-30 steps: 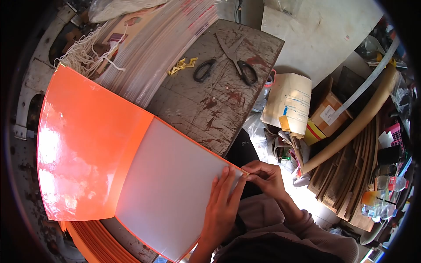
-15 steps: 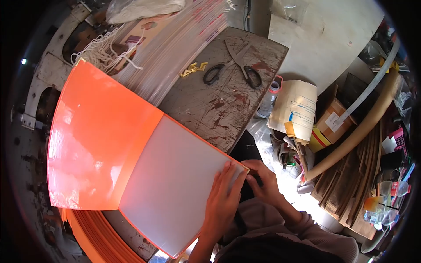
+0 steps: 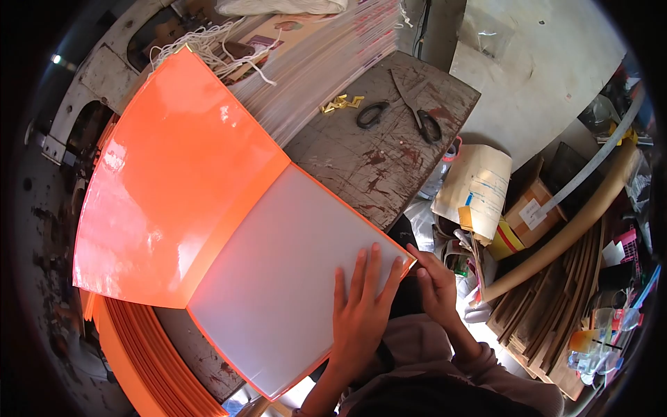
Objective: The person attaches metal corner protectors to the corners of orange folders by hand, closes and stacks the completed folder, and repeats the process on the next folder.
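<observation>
An orange glossy sheet lies unfolded on the worktable, its pale grey panel toward me. My left hand rests flat on this panel near its right corner, fingers spread. At that corner, where a small gold-coloured piece shows, my right hand touches the edge with its index finger; the thumb is a little apart from it and nothing shows between them. Several gold corner pieces and black-handled scissors lie on the table beyond the sheet.
Plastic-wrapped stacked sheets and white cords lie at the back left. A stack of orange sheets is at the lower left. Right of the table are a cardboard box, a brown tube and stacked boards.
My left hand's fingers have spread on the panel. The fingers of my right hand have loosened from their pinch at the corner. The sheet has tilted, and the whole view has shifted.
</observation>
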The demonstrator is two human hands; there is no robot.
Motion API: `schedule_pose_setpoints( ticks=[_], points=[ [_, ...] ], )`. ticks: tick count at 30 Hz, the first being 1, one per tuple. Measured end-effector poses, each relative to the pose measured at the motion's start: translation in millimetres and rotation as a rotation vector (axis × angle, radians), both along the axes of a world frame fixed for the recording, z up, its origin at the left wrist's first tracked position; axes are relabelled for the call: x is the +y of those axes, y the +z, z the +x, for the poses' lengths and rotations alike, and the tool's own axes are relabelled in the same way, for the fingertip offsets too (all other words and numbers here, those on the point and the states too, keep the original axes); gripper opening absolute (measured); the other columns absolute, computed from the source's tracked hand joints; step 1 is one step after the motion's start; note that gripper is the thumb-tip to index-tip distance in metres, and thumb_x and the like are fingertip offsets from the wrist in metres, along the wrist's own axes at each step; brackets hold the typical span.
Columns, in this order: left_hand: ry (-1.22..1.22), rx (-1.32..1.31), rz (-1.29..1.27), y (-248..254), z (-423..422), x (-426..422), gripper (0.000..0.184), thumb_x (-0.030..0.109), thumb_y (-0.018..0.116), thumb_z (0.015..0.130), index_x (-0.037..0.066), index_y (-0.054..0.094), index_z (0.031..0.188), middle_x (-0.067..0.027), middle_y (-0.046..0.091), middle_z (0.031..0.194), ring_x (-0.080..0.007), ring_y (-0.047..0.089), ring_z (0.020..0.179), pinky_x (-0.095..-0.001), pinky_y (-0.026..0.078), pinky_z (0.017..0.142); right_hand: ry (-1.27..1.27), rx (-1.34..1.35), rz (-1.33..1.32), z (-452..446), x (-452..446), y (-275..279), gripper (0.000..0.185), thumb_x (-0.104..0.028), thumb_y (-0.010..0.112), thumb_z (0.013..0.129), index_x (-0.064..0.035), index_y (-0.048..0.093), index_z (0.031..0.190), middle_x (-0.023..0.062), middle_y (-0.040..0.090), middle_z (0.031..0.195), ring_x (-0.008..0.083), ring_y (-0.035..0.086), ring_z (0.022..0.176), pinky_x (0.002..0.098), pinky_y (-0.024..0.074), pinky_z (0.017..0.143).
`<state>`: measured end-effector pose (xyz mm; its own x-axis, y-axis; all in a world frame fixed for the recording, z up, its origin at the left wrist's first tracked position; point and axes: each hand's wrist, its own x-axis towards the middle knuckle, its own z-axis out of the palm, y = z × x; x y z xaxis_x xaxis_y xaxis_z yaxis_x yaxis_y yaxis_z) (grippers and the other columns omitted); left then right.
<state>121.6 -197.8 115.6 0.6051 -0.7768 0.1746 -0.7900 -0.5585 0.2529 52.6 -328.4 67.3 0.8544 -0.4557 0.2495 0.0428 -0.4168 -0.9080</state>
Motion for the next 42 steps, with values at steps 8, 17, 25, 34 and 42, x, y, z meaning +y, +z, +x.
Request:
schedule_pose_setpoints(
  ticks=[8, 17, 25, 34, 42],
  points=[
    [-0.031, 0.026, -0.069, -9.3, 4.7, -8.2, 0.047, 0.006, 0.044, 0.083, 0.01, 0.044, 0.13, -0.0188, 0.033, 0.137, -0.0367, 0.032, 0.127, -0.054, 0.025, 0.101, 0.037, -0.081, 0.768, 5.3, -6.6, -25.1, 0.024, -0.01, 0.051, 0.091, 0.0041, 0.057, 0.109, 0.0103, 0.061, 0.099, 0.0154, 0.06, 0.09, 0.0303, 0.05, 0.083],
    [-0.086, 0.092, -0.057, -5.2, 6.0, -8.9, 0.05, 0.003, 0.043, 0.082, 0.006, 0.04, 0.131, -0.0214, 0.03, 0.138, -0.039, 0.03, 0.128, -0.0565, 0.023, 0.101, -0.034, -0.06, 0.785, 6.1, 6.4, -26.3, 0.026, -0.013, 0.048, 0.092, 0.0043, 0.056, 0.11, 0.01, 0.059, 0.102, 0.0152, 0.058, 0.094, 0.0304, 0.0502, 0.084],
    [-0.071, 0.076, -0.073, -3.4, 4.0, -7.8, 0.051, 0.002, 0.042, 0.081, 0.007, 0.039, 0.132, -0.02, 0.03, 0.138, -0.0386, 0.03, 0.128, -0.0555, 0.022, 0.102, 0.011, -0.262, 0.905, 13.6, 25.1, -37.6, 0.033, -0.022, 0.041, 0.095, 0.0021, 0.044, 0.117, 0.0098, 0.055, 0.109, 0.0139, 0.054, 0.098, 0.0307, 0.0483, 0.083],
    [0.12, 0.015, 0.024, 6.5, -22.6, 36.3, 0.051, 0.019, 0.059, 0.081, 0.009, 0.044, 0.128, -0.0155, 0.036, 0.136, -0.0252, 0.036, 0.127, -0.0571, 0.025, 0.1, -0.091, -0.428, 1.004, 16.7, -4.2, -37.3, 0.021, -0.006, 0.046, 0.089, 0.0017, 0.05, 0.108, 0.0087, 0.057, 0.098, 0.0161, 0.055, 0.095, 0.0272, 0.0409, 0.086],
    [0.349, -0.137, -0.128, -2.9, -60.4, 115.1, 0.031, 0.011, 0.063, 0.076, 0.01, 0.062, 0.106, -0.0092, 0.057, 0.114, -0.0223, 0.055, 0.107, -0.0498, 0.029, 0.099, 0.031, -0.13, -0.239, 121.0, -84.8, 53.9, 0.011, -0.001, 0.055, 0.081, 0.0011, 0.06, 0.091, 0.0118, 0.062, 0.087, 0.0184, 0.062, 0.077, 0.0275, 0.0484, 0.07]
  ],
)
